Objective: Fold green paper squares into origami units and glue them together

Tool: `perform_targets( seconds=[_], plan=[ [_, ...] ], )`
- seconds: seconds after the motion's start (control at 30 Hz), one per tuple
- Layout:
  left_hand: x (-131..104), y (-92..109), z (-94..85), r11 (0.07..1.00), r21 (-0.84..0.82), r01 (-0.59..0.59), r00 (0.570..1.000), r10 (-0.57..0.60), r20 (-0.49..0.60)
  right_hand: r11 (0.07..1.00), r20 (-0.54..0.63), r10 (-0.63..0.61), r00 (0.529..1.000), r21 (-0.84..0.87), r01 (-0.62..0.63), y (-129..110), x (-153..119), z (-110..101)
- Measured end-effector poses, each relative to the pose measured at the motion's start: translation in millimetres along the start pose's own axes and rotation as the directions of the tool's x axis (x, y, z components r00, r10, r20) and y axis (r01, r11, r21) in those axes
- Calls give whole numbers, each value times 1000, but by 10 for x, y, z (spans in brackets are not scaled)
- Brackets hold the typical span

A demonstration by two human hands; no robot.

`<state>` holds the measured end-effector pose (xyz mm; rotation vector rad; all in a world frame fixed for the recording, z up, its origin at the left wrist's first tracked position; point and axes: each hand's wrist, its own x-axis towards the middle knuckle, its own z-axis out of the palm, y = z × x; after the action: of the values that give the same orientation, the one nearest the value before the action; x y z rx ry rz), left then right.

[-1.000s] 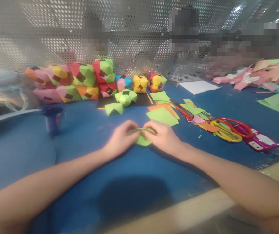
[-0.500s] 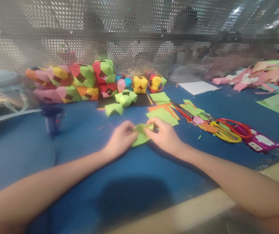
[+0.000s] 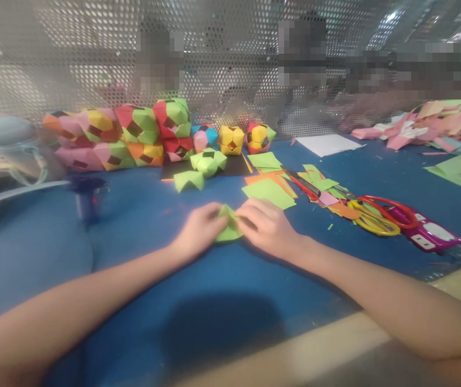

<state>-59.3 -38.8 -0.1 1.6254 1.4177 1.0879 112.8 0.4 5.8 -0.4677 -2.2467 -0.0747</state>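
A small piece of green paper, partly folded, is held low over the blue table. My left hand grips its left side, with the thumb on top. The fingers of my right hand pinch its upper right side and cover part of it. Just beyond my hands lie flat green sheets and a folded green piece. A partly joined green paper shape sits behind that piece.
Colourful folded paper balls line a perforated metal screen. Scissors with yellow and red handles, paper scraps and a purple packet lie to the right. A dark blue object stands left; a paper heap is far right.
My right hand has shifted slightly left and its fingers have curled in more over the paper. The green paper looks narrower between my hands.
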Motion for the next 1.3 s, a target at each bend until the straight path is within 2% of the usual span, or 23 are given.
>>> perform_targets(
  seconds=[0.2, 0.37, 0.43, 0.57, 0.67, 0.73, 0.8, 0.93, 1.13, 1.3],
  plan=[
    [8, -32, 7, 998, 64, 1, 1000, 1, -31, 981, -61, 189, 980, 59, -185, 8, -4, 3],
    [7, -15, 12, 999, 39, -9, 1000, 10, -25, 996, 10, 23, 1000, 82, -24, 18, -16, 14],
    [6, -5, 12, 1000, 26, -12, 1000, 12, -19, 997, 40, -6, 999, 78, 3, 5, -8, 7],
    [2, 0, 10, 1000, 23, -9, 1000, 10, -27, 992, 78, 0, 997, 129, -10, -32, 12, -23],
    [-3, -4, 9, 999, 19, -32, 999, 33, -23, 968, 80, 108, 991, 220, -123, -36, 7, -19],
    [-7, -4, 6, 999, 18, -49, 999, 49, -19, 927, 91, 241, 966, 274, -257, -30, 0, -3],
    [-11, 0, 2, 998, 22, -64, 998, 64, -15, 865, 139, 360, 923, 321, -386, -23, 1, 10],
    [-19, 18, -3, 996, 46, -79, 997, 79, -9, 741, 309, 448, 839, 397, -542, -22, 35, 3],
    [-30, 44, 0, 997, 30, -71, 997, 71, 4, 628, 358, 518, 777, 457, -630, -26, 70, -15],
    [-31, 46, 9, 997, 43, -69, 998, 69, 1, 614, 355, 542, 762, 451, -647, -37, 65, -2]
  ],
)
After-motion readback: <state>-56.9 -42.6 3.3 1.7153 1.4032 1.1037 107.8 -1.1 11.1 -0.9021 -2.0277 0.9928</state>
